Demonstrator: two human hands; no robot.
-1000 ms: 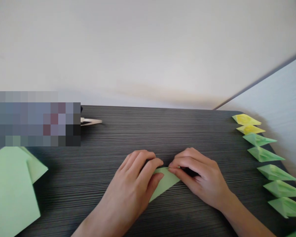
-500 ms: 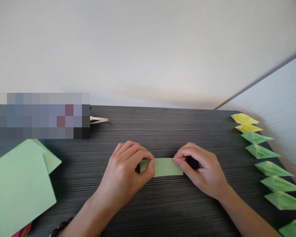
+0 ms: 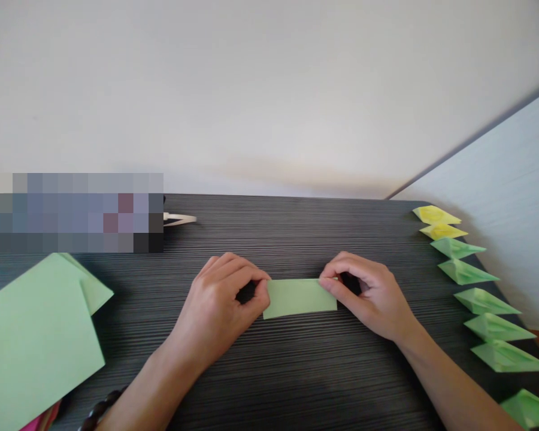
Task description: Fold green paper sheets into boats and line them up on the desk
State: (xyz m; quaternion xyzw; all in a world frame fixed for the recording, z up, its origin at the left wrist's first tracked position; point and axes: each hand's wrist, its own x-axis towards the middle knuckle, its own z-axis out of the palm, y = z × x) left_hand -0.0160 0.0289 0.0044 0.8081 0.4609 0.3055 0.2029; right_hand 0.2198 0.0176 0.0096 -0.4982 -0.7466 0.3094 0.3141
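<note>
A small light-green rectangle of paper (image 3: 296, 298), long side running left to right, is held just over the dark table between my two hands. My left hand (image 3: 227, 305) pinches its left end at the upper corner between thumb and bent index finger. At the opposite end, the thumb and index finger of my right hand (image 3: 368, 293) close on the upper right corner. The remaining fingers of both hands are curled. Whether the paper is folded in layers cannot be made out.
Large green paper sheets (image 3: 36, 341) lie at the left, with red paper edges (image 3: 40, 419) beneath. Folded green paper pieces (image 3: 498, 329) and two yellow ones (image 3: 435, 214) line the table's (image 3: 269, 377) right side. A blurred-out patch (image 3: 81, 215) hides the back left. Behind rises a pale wall (image 3: 269, 90).
The paper now shows taller and slightly tilted, its right end higher. My left hand has shifted left toward the paper's end, and my right hand has moved up slightly.
</note>
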